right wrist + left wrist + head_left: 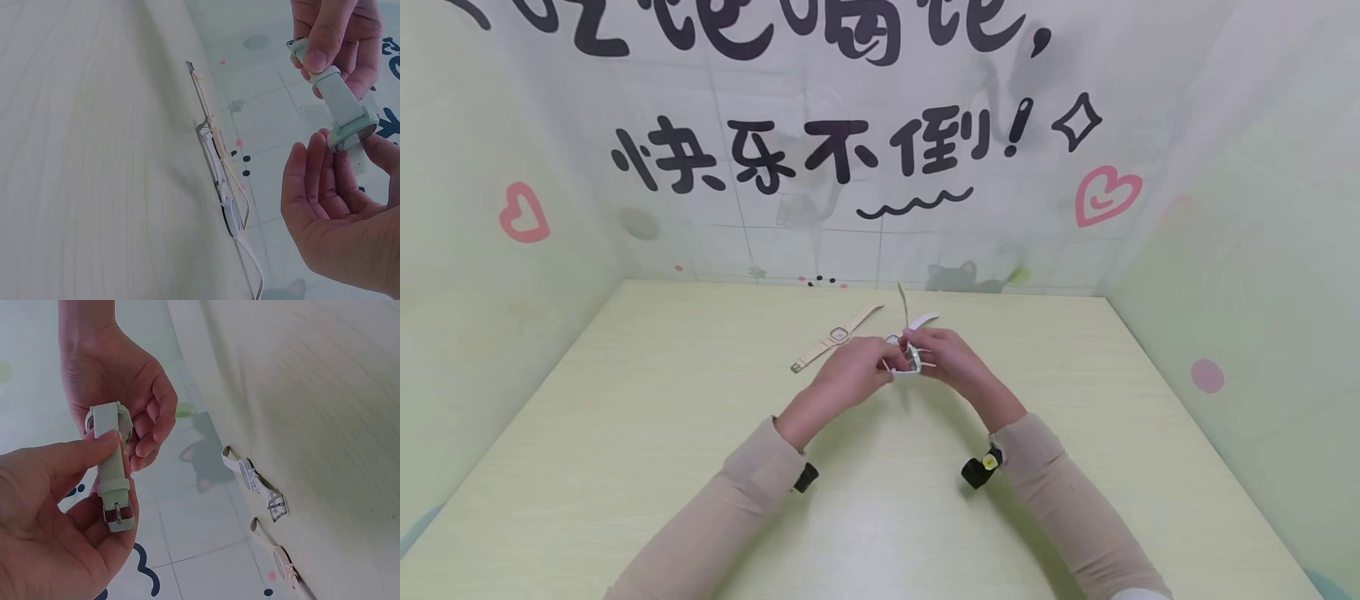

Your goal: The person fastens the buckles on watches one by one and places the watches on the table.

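Note:
A wristwatch with a pale mint-green strap (111, 465) is held up off the table between both hands. My left hand (853, 367) pinches its buckle-end strap between thumb and fingers, the thumb lying flat along the band in the left wrist view. At the case (356, 132), my right hand (951, 358) holds the watch with thumb and curved fingers. The other strap half rises above the right hand in the head view. Behind the hands lies a white watch (925, 319), partly hidden by them. Left of it lies a beige-pink watch (838, 335).
The pale wooden table (865, 517) reaches back to a wall panel (820, 250) with black lettering. Side panels (1225, 275) close in the left and right. Both resting watches lie near the table's far edge.

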`<state>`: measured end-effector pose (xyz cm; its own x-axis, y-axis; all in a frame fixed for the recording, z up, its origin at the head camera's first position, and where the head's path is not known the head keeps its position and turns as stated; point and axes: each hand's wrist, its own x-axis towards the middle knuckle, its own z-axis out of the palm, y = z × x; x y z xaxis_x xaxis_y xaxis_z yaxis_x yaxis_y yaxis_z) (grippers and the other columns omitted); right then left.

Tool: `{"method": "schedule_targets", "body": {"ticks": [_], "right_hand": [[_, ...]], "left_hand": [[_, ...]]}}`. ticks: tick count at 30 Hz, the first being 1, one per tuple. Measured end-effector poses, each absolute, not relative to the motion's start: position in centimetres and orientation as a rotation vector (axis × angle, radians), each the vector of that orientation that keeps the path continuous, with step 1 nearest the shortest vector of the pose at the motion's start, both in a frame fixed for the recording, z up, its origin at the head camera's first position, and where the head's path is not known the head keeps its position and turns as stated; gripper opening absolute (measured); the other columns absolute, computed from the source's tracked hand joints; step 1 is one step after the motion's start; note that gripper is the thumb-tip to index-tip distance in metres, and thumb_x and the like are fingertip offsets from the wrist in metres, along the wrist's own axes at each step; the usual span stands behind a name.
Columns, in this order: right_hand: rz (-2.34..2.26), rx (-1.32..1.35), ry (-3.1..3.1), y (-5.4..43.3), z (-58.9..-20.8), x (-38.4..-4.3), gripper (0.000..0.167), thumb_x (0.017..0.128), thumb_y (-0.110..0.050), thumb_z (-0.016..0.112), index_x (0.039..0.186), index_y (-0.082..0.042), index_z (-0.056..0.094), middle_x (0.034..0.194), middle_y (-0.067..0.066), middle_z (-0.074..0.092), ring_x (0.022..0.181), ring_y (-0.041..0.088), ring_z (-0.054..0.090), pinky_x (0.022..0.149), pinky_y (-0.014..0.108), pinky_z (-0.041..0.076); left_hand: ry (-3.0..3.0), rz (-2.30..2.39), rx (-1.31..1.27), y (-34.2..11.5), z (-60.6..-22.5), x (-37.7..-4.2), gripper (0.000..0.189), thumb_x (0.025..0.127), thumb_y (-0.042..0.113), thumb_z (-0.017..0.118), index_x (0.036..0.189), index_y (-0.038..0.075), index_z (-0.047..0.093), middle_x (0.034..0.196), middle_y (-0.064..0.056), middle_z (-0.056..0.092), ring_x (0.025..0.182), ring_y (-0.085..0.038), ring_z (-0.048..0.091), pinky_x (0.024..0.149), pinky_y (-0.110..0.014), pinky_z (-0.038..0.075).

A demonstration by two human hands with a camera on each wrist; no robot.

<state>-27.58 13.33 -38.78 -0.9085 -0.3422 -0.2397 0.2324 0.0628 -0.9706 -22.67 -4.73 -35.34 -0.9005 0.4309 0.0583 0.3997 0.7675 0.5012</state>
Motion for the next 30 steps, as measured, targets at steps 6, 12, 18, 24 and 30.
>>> {"method": "schedule_targets", "body": {"ticks": [6,12,18,24,30], "right_hand": [[-1.999,-0.141,1.871,13.6,-38.3,-27.4,0.022,0.104,-0.018,0.052,0.112,0.0,0.062,0.091,-0.004,0.068,0.089,0.008,0.068,0.084,0.023,0.058],[-2.09,-0.151,1.84,14.0,-38.1,-27.5,0.025,0.102,-0.013,0.054,0.119,0.005,0.06,0.09,-0.005,0.07,0.09,0.006,0.067,0.084,0.021,0.057],[-2.171,-0.158,1.817,14.2,-38.2,-27.5,0.032,0.1,-0.008,0.056,0.126,0.01,0.054,0.096,-0.003,0.07,0.094,0.007,0.067,0.089,0.022,0.057],[-2.253,-0.179,1.791,14.4,-38.2,-27.4,0.04,0.1,-0.005,0.057,0.137,0.005,0.047,0.097,-0.003,0.071,0.096,0.01,0.069,0.087,0.021,0.058],[-2.335,-0.166,1.753,14.5,-38.1,-27.3,0.027,0.099,-0.003,0.056,0.125,-0.009,0.05,0.095,-0.003,0.073,0.094,0.01,0.07,0.085,0.02,0.058]], "left_hand": [[2.896,0.845,0.664,-5.4,-35.4,-22.8,0.018,0.09,0.009,0.072,0.104,0.018,0.077,0.1,0.001,0.075,0.093,-0.015,0.068,0.083,-0.032,0.056],[2.861,0.962,0.663,-6.3,-35.4,-22.9,0.016,0.091,0.01,0.071,0.104,0.017,0.077,0.102,-0.001,0.075,0.096,-0.018,0.07,0.085,-0.035,0.057],[2.817,1.113,0.69,-6.9,-35.6,-23.3,0.013,0.091,0.009,0.072,0.101,0.013,0.077,0.102,-0.004,0.076,0.096,-0.019,0.07,0.088,-0.037,0.058],[2.775,1.259,0.663,-7.4,-35.7,-23.4,0.012,0.089,0.013,0.074,0.101,0.013,0.077,0.103,-0.005,0.076,0.092,-0.019,0.068,0.083,-0.034,0.057],[2.664,1.482,0.564,-7.7,-35.8,-23.6,0.014,0.089,0.016,0.075,0.102,0.012,0.077,0.106,-0.009,0.075,0.085,-0.022,0.068,0.067,-0.028,0.054]]}}
